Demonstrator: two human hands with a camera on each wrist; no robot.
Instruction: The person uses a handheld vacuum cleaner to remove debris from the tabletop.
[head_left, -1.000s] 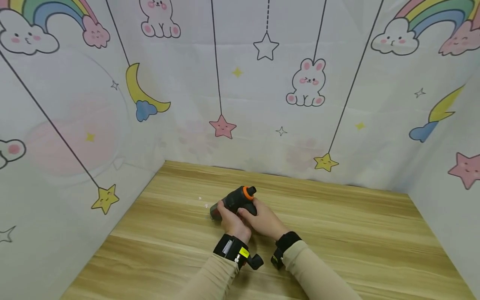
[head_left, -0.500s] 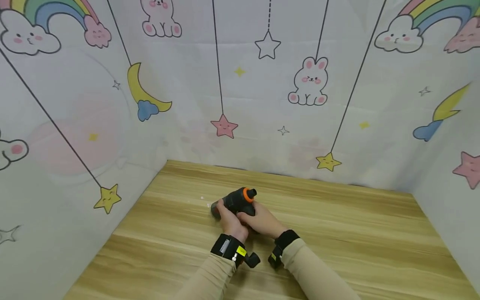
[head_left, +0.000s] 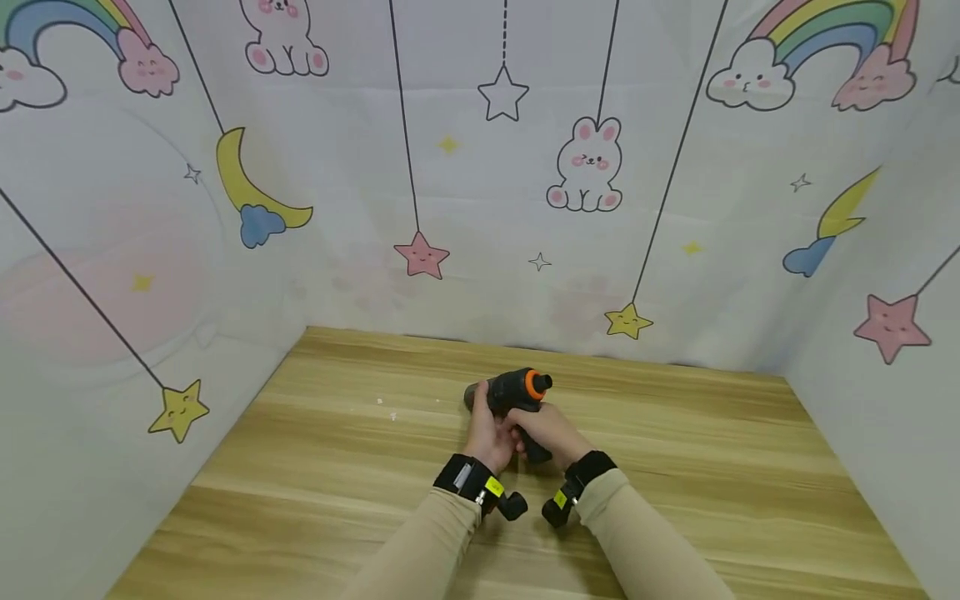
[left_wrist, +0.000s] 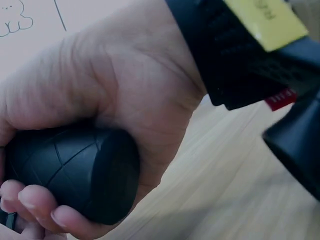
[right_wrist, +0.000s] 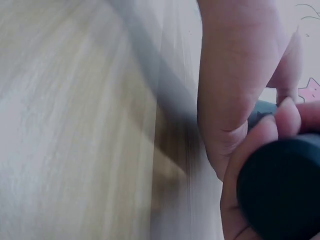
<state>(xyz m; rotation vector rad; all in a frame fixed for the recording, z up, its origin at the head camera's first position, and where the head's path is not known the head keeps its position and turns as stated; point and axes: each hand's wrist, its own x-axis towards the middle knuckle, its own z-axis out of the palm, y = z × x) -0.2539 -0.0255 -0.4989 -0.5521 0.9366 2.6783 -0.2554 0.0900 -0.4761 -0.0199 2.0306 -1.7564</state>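
A black cordless drill (head_left: 510, 387) with an orange ring near its nose is held just over the wooden tabletop in the head view, nose toward the right. My left hand (head_left: 489, 437) grips it, thumb up along the rear of the body. In the left wrist view, fingers (left_wrist: 37, 200) curl round the dark handle (left_wrist: 65, 160), which has crossed grooves. My right hand (head_left: 557, 429) holds the drill from the right, its thumb across the top of the handle; most of its fingers are hidden. The handle's round end (right_wrist: 282, 185) fills the right wrist view's lower corner.
The wooden tabletop (head_left: 337, 500) spreads around both hands. Small white bits (head_left: 393, 416) lie on it to the left. Printed cloth walls (head_left: 480, 192) enclose the back and both sides. Each wrist wears a black camera strap (head_left: 468, 479).
Both hands have carried the drill to the right, and its handle now shows below the hands. The head view has turned slightly to the right.
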